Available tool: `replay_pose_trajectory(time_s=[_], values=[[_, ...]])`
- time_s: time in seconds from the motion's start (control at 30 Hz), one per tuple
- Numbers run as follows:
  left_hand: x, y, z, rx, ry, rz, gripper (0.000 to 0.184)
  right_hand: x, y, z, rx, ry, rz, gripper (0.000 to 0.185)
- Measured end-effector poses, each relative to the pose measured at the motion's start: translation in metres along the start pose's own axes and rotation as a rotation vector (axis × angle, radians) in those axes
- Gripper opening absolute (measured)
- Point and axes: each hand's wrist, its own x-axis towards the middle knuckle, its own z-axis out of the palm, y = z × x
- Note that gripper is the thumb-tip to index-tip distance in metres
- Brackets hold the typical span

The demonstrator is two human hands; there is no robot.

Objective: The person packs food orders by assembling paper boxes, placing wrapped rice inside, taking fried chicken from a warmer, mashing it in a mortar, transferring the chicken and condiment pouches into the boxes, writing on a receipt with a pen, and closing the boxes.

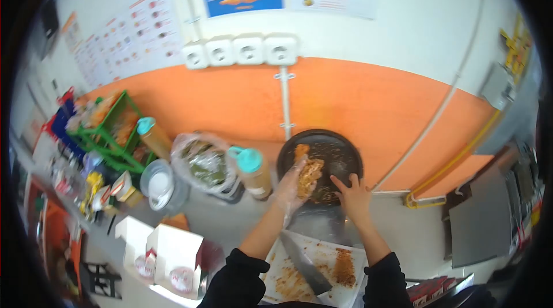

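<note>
My left hand (288,194), in a clear plastic glove, grips a crumbed piece of fried chicken (310,178) above a round black pan (341,157). A smaller fried piece (301,151) shows just beyond it, at the pan's left side. Dark crumbs are scattered over the pan's bottom. Over the pan's right rim is my right hand (352,196), bare, its fingers apart and nothing in them. Nearer to me lies a white cutting board (280,278) smeared with brown crumbs, with a broad knife (306,265) resting across it.
Left of the pan stand a sauce bottle with a turquoise lid (253,172), a plastic bag with green contents (206,161) and a clear tub (164,186). White cardboard boxes (173,244) sit open at the front left. A green rack (115,135) stands further back, against the orange wall (230,95).
</note>
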Motion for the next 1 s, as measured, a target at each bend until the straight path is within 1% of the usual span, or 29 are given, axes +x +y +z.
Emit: replay_pose_trajectory(time_s=[0.03,0.07,0.1,0.13,0.17,0.2,0.23,0.3,0.33,0.37,0.4,0.43,0.47,0.5,0.53,0.6,0.63,0.67,0.73,0.77,0.8,0.87,0.9,0.97,1.0], values=[[-0.012,-0.003,-0.008,-0.120,-0.066,0.020,0.032,-0.002,-0.006,0.001,0.001,-0.070,-0.005,0.054],[-0.027,-0.007,-0.017,-0.240,-0.125,0.050,0.030,-0.006,-0.009,0.006,-0.011,0.004,-0.088,0.048],[-0.051,-0.010,-0.020,-0.290,-0.072,0.093,0.033,-0.005,-0.016,0.002,0.027,-0.003,-0.083,0.039],[-0.065,-0.012,-0.045,-0.384,-0.197,-0.019,0.035,-0.005,-0.018,0.010,-0.020,0.109,-0.129,0.033],[-0.095,-0.011,-0.054,-0.346,-0.115,0.023,0.038,-0.006,-0.021,0.015,-0.004,0.164,-0.117,0.029],[-0.127,-0.008,-0.056,-0.306,-0.038,0.051,0.042,-0.006,-0.028,0.002,0.087,0.065,-0.032,0.029],[-0.163,-0.003,-0.065,-0.316,0.009,0.092,0.042,-0.008,-0.034,-0.006,0.102,0.083,-0.012,0.030],[-0.239,0.009,-0.080,-0.109,0.291,0.173,0.044,-0.015,-0.037,-0.016,0.172,0.157,-0.011,0.032],[-0.272,0.021,-0.081,-0.033,0.486,0.223,0.045,-0.022,-0.044,-0.026,0.187,0.158,-0.022,0.032],[-0.302,0.017,-0.107,0.114,0.508,0.438,0.046,-0.030,-0.048,-0.036,0.218,0.169,0.011,0.033],[-0.326,0.019,-0.127,0.244,0.663,0.606,0.045,-0.040,-0.051,-0.042,0.244,0.179,0.049,0.033],[-0.351,0.027,-0.139,0.313,0.870,0.681,0.038,-0.050,-0.052,-0.044,0.277,0.203,0.041,0.033],[-0.364,0.034,-0.134,0.223,1.083,0.758,0.031,-0.062,-0.056,-0.047,0.273,0.206,0.050,0.033],[-0.375,0.036,-0.136,0.198,1.007,0.897,0.028,-0.076,-0.059,-0.050,0.269,0.210,0.047,0.031],[-0.377,0.032,-0.147,0.196,0.995,0.891,0.028,-0.087,-0.062,-0.054,0.263,0.213,0.041,0.030],[-0.374,0.023,-0.176,0.441,1.148,0.918,0.030,-0.112,-0.073,-0.066,0.262,0.206,0.063,0.030],[-0.375,0.024,-0.165,0.589,1.254,0.719,0.028,-0.126,-0.079,-0.073,0.272,0.195,0.079,0.030],[-0.374,0.018,-0.172,0.597,1.226,0.714,0.028,-0.140,-0.087,-0.082,0.255,0.204,0.099,0.030],[-0.366,-0.001,-0.197,1.354,1.333,0.689,0.027,-0.171,-0.098,-0.098,0.300,0.174,0.195,0.031],[-0.365,-0.003,-0.203,1.339,1.291,0.727,0.026,-0.190,-0.094,-0.096,0.259,0.230,0.153,0.031],[-0.367,-0.005,-0.206,1.342,1.255,0.731,0.026,-0.211,-0.094,-0.100,0.237,0.239,0.175,0.031],[-0.372,-0.007,-0.211,1.540,1.218,0.821,0.024,-0.249,-0.098,-0.111,0.247,0.141,0.321,0.031],[-0.378,-0.008,-0.216,1.549,1.179,0.829,0.024,-0.266,-0.102,-0.120,0.232,0.152,0.350,0.031],[-0.389,-0.005,-0.228,1.529,0.916,0.781,0.024,-0.299,-0.114,-0.145,0.274,0.086,0.528,0.033],[-0.394,-0.001,-0.233,1.537,0.879,0.776,0.024,-0.317,-0.119,-0.149,0.258,0.091,0.558,0.033]])
